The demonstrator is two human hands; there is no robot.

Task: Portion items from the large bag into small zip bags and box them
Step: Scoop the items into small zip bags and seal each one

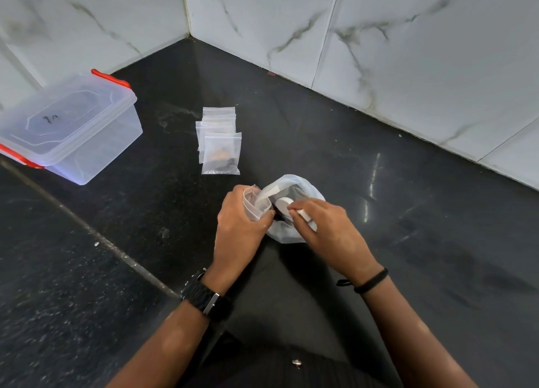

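The large clear bag [287,233] sits open on the black counter, with dark contents inside. My left hand [237,221] grips a small zip bag [254,202] at the large bag's left edge. My right hand [323,227] holds a white scoop [284,203] with its bowl inside the large bag's mouth. A pile of small zip bags [220,138] lies farther back; the front one [222,154] holds dark and brownish items. A clear plastic box [73,125] with red clips and its lid on stands at the left.
White marble-patterned wall tiles [379,37] meet in a corner behind the black counter [408,212]. A pale seam [87,227] runs diagonally across the counter at the left. My dark clothing fills the bottom edge.
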